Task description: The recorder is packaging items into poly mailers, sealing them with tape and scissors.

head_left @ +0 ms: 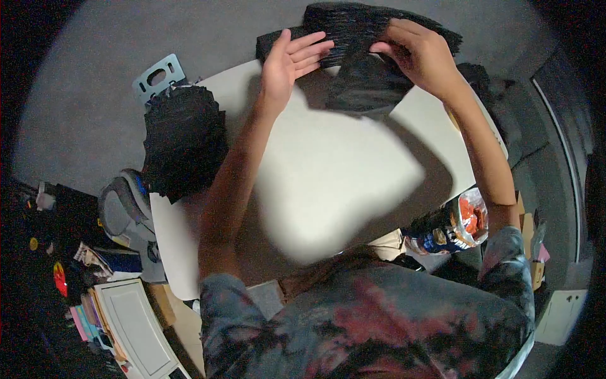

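Observation:
A stack of thin black sheets (350, 21), perhaps cloth or plastic, lies at the far edge of the white table (331, 175). My left hand (293, 61) is held out at the stack's left side, palm showing, fingers spread and nothing in them. At the stack's right side, my right hand (416, 52) is curled, its thumb pointing left. The fingertips are partly hidden, so a grip cannot be made out. Just below and left of that hand is a loose, blurred black sheet (369, 87). Another thick black stack (184, 137) rests on the table's left side.
A pale blue plate with cut-outs (176, 68) sticks out behind the left stack. Left of the table are a grey chair-like object (120, 208) and a white cabinet (137, 327). An opened snack bag (438, 239) lies by the near right edge, beside my body.

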Tool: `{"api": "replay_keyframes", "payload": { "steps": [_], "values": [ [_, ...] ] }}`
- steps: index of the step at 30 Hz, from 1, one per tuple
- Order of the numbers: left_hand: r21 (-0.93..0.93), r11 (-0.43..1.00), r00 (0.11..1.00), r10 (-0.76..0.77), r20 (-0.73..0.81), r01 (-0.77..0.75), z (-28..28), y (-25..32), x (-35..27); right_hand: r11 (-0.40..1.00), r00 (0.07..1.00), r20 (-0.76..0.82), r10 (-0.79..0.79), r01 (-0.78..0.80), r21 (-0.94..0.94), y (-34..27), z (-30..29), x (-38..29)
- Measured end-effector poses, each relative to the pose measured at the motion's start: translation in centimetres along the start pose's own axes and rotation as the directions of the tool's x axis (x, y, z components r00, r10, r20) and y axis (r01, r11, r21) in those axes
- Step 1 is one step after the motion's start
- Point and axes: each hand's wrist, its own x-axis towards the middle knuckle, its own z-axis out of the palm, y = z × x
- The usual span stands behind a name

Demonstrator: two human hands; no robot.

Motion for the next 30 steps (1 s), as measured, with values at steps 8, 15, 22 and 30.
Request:
{"api": "replay_keyframes", "payload": {
  "steps": [8, 15, 22, 30],
  "values": [
    [0.125, 0.99, 0.994, 0.048, 0.097, -0.06, 0.2, -0.7, 0.1, 0.999, 0.998, 0.048, 0.048, -0.048, -0.009, -0.6, -0.6, 0.5],
    [0.454, 0.89, 0.986, -0.118, 0.121, 0.05, 1.5, -3.2, -0.1, 0.885, 0.955, 0.095, 0.281, -0.297, 0.359, 0.3, 0.1, 0.1],
    [0.36, 0.925, 0.986, -0.07, -0.154, 0.122, 2.4, -4.0, -0.1, 0.263, 0.679, 0.484, 0.552, -0.693, 0.672, -0.3, 4.8, -6.7],
    [0.886, 0.457, 0.997, 0.044, 0.066, -0.079, 1.5, -9.1, -1.8, 0.813, 0.832, 0.386, 0.398, -0.515, 0.271, -5.4, 9.1, -9.1]
  ]
}}
